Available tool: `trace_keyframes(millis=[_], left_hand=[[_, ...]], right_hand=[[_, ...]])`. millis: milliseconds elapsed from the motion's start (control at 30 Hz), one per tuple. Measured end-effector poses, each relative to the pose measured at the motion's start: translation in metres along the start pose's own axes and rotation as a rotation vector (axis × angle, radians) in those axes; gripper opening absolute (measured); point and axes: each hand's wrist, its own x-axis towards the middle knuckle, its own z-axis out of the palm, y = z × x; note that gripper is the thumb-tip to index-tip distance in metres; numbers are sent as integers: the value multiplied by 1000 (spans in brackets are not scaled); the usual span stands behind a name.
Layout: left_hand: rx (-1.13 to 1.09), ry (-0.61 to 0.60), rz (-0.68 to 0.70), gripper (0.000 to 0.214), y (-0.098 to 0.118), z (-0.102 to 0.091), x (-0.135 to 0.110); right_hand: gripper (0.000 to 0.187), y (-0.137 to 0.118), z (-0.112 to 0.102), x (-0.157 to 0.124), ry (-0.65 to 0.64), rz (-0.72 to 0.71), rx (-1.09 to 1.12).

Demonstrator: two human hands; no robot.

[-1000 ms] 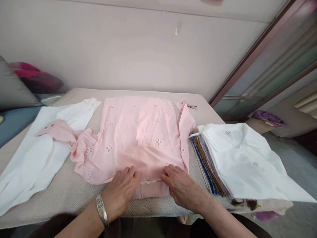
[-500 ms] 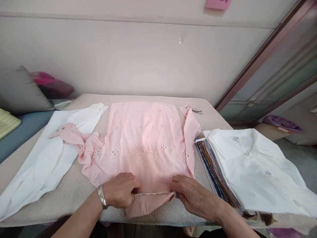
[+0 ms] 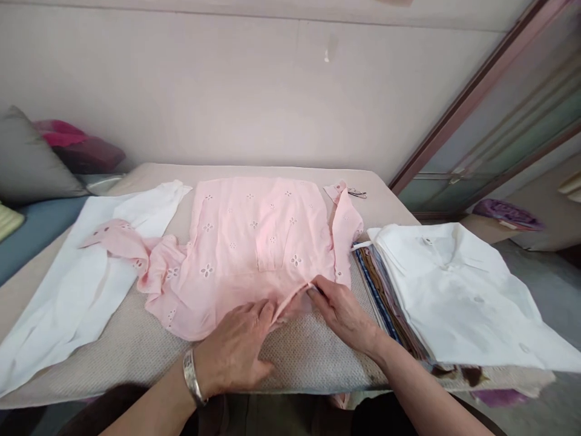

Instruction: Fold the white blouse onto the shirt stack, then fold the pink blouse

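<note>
A pink eyelet blouse (image 3: 254, 242) lies spread on the beige textured table cover (image 3: 313, 357). My left hand (image 3: 238, 351), with a silver bracelet on the wrist, pinches the blouse's near edge at its lower middle. My right hand (image 3: 342, 312) grips the same edge a little farther right and has it lifted and turned back onto the blouse. One pink sleeve (image 3: 120, 239) trails left over a white garment (image 3: 77, 284).
A stack of folded clothes topped by a white collared shirt (image 3: 454, 290) sits at the right. Grey and red cushions (image 3: 31, 157) lie at the far left. A small clip (image 3: 358, 194) rests near the far table edge. A glass door frame (image 3: 463, 97) stands at the right.
Both hands went from pressing flat on the near hem to gripping it, then carried it away from me, so the pink flap that hung at the table's front now lies back on the blouse.
</note>
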Motion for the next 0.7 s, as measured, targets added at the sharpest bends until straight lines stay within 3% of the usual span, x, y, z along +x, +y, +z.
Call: trace_keyframes(millis=[100, 167, 267, 400, 500, 600, 700], left_hand=[[42, 96, -213, 25, -23, -11, 2], [-16, 194, -314, 21, -43, -22, 6], [-209, 401, -300, 20, -64, -32, 11], [-362, 566, -172, 19, -63, -40, 9], [-402, 433, -63, 9, -52, -51, -3], [-458, 102, 9, 12, -44, -62, -17], [-436, -262, 39, 14, -43, -60, -24]], right_hand=[[27, 7, 5, 16, 107, 38, -2], [27, 11, 9, 26, 155, 67, -30], [27, 13, 12, 37, 201, 112, -35], [19, 7, 4, 41, 263, 30, 87], [13, -1, -12, 32, 187, -77, 175], [17, -7, -27, 14, -34, -132, 172], [27, -6, -30, -6, -290, -144, 91]])
